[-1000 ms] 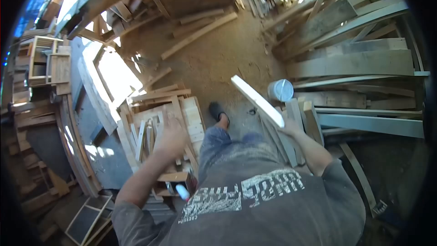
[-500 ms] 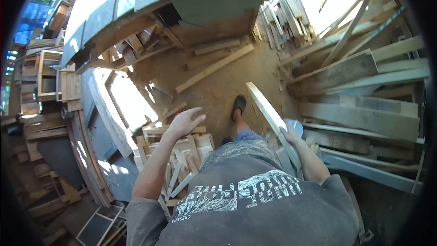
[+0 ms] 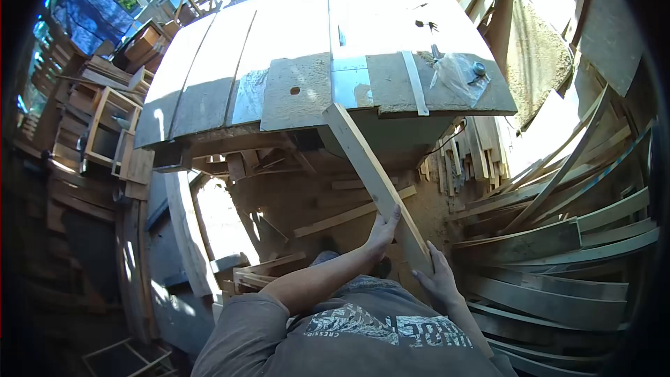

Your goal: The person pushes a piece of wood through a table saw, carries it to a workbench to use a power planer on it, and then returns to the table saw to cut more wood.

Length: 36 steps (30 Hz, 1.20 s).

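A long wooden plank [image 3: 370,174] slants up and away from my body, its far end over the near edge of the workbench [image 3: 300,91]. My left hand [image 3: 384,229] grips the plank around its lower middle, with the thumb along one face. Near the plank's close end, my right hand [image 3: 438,278] holds it from the right side, thumb and fingers on either side of the wood. Whether the plank's far end touches the bench top cannot be made out.
A clear plastic bag [image 3: 457,80] lies on the bench's right part. Stacked boards [image 3: 551,293] fill the right side. Beneath the bench, a loose wooden strip [image 3: 352,213] lies on the ground. Wooden frames [image 3: 112,126] and lumber pile up at the left.
My left hand has moved from free air on the left to grip the plank. The plank has risen toward the bench, and my view has tilted up, showing more of the bench top.
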{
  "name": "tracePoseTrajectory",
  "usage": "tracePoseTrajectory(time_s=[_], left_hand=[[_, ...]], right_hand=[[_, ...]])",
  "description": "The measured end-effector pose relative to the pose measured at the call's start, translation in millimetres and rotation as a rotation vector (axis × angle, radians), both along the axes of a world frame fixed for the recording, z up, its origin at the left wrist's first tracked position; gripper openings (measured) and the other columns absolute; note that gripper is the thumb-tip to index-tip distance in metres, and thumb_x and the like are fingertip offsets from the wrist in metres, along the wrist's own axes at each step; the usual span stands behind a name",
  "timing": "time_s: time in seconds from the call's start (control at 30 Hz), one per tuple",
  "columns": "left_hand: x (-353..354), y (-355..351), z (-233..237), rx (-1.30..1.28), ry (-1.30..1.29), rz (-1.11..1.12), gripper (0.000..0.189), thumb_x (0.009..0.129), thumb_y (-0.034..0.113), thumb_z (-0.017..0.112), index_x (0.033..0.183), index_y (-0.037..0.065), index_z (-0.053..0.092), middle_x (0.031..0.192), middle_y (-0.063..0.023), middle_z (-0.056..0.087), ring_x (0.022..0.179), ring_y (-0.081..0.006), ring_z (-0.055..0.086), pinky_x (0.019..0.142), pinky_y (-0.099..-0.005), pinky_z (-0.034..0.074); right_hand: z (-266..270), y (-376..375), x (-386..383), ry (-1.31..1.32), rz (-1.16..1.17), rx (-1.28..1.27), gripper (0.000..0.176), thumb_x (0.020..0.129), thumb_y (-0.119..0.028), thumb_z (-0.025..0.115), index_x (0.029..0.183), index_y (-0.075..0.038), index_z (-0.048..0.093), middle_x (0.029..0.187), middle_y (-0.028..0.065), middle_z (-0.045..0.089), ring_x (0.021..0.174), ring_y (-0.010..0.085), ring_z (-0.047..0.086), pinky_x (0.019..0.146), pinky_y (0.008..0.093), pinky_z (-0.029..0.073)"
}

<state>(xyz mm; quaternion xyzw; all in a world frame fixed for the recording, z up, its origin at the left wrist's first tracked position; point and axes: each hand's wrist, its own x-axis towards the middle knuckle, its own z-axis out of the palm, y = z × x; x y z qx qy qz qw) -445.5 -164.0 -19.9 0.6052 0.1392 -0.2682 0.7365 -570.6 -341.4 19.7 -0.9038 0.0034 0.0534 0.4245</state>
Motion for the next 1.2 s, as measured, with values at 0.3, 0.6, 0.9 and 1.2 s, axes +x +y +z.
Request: tracePoseTrajectory(time_s=[0.3, 0.6, 0.9, 1.2], left_hand=[[176, 58, 22, -0.295, -0.007, -0.22, 0.068, 0.092, 0.058, 0.048, 0.136, 0.007, 0.039, 0.124, -0.0083, 0.051, 0.111, -0.0236, 0.053, 0.091, -0.0368, 0.047], [313, 132, 51, 1.119, -1.106, -0.546, 0.076, 0.091, 0.049, 0.049, 0.147, 0.005, 0.024, 0.156, -0.0144, 0.015, 0.143, -0.0377, 0.013, 0.109, -0.0631, 0.016], [345, 156, 53, 1.223, -1.065, -0.707, 0.074, 0.093, 0.055, 0.039, 0.149, 0.008, 0.023, 0.157, -0.0078, 0.015, 0.145, -0.0357, 0.007, 0.109, -0.0673, 0.009], [363, 153, 57, 1.236, -0.993, -0.741, 0.075, 0.093, 0.054, 0.041, 0.15, 0.01, 0.02, 0.158, -0.006, 0.012, 0.145, -0.0348, 0.003, 0.11, -0.0666, 0.006]], right_hand=[[22, 54, 86, 0.343, -0.104, 0.574, 0.085, 0.063, -0.019, 0.084, 0.134, -0.002, 0.04, 0.123, 0.0114, 0.054, 0.113, 0.0197, 0.052, 0.096, 0.0331, 0.043], [-24, 185, 195, 0.147, -0.276, 0.259, 0.075, 0.083, -0.036, 0.069, 0.14, -0.003, 0.034, 0.12, 0.0251, 0.058, 0.11, 0.0367, 0.059, 0.09, 0.0405, 0.049], [-28, 212, 224, -0.008, -0.266, 0.138, 0.055, 0.098, -0.042, 0.036, 0.141, -0.008, 0.035, 0.112, 0.0292, 0.059, 0.107, 0.046, 0.056, 0.086, 0.0499, 0.048], [-26, 210, 248, 0.15, -0.291, 0.092, 0.052, 0.099, -0.042, 0.034, 0.141, -0.011, 0.035, 0.111, 0.0319, 0.058, 0.106, 0.0495, 0.054, 0.087, 0.0546, 0.046]])
